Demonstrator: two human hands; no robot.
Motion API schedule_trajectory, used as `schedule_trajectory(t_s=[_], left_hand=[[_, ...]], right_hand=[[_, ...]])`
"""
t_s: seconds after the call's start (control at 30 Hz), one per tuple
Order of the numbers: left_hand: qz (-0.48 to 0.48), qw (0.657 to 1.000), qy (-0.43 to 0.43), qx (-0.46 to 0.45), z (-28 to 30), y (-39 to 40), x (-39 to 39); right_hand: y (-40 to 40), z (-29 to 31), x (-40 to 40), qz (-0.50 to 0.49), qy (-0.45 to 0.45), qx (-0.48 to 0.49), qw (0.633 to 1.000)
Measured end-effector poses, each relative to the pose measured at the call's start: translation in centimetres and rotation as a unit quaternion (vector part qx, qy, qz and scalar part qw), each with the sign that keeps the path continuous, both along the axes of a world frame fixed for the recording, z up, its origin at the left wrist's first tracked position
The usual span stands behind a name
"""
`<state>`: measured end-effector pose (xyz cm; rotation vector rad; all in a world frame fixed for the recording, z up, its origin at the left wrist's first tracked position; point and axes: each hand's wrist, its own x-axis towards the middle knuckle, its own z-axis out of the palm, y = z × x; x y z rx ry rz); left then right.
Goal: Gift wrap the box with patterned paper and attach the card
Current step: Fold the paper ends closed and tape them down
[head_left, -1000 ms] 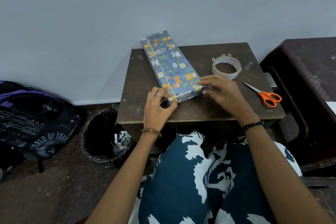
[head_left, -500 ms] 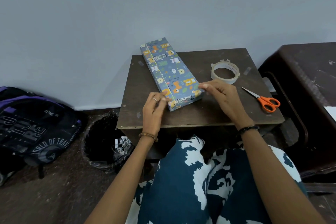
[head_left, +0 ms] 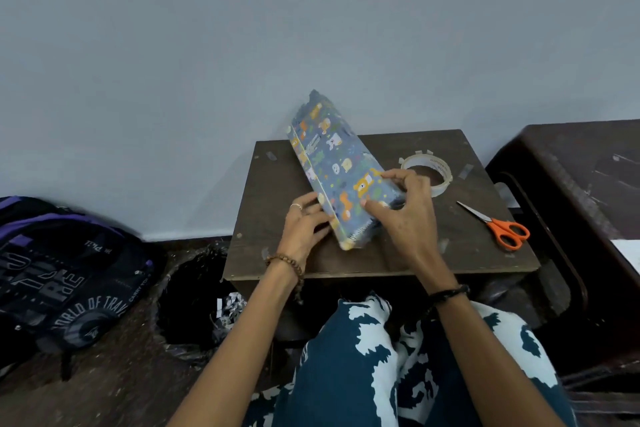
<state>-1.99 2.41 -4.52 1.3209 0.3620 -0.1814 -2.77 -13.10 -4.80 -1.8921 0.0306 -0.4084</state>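
Note:
A long flat box (head_left: 332,163) wrapped in blue paper with small animal prints is tilted up off the small dark table (head_left: 460,253), its far end raised toward the wall and its near end low. My left hand (head_left: 304,222) presses against the box's left long edge near the near end. My right hand (head_left: 401,208) grips the right side, thumb on the top face and fingers curled around the right edge. The paper at the far end looks ragged. No card is in view.
A roll of clear tape (head_left: 427,173) lies just behind my right hand. Orange-handled scissors (head_left: 498,227) rest at the table's right. A black-lined bin (head_left: 197,295) and a dark backpack (head_left: 62,274) sit on the floor to the left. A dark brown cabinet (head_left: 581,191) stands at right.
The box lay flat on the table; both hands have now taken hold of its sides and tilted it up, the far end rising. The camera view dropped slightly.

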Motion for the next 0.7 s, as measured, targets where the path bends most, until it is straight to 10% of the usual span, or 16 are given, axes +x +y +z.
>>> schedule_trajectory(t_s=[0.2, 0.7], left_hand=[[-0.002, 0.975, 0.046, -0.217, 3.2, 0.1, 0.6], [0.210, 0.953, 0.130, -0.175, 0.3, -2.4, -0.6]], right_hand=[[-1.9, 1.2, -4.1, 0.094, -0.203, -0.288, 0.931], [-3.5, -1.7, -3.2, 0.035, -0.097, -0.311, 0.945]])
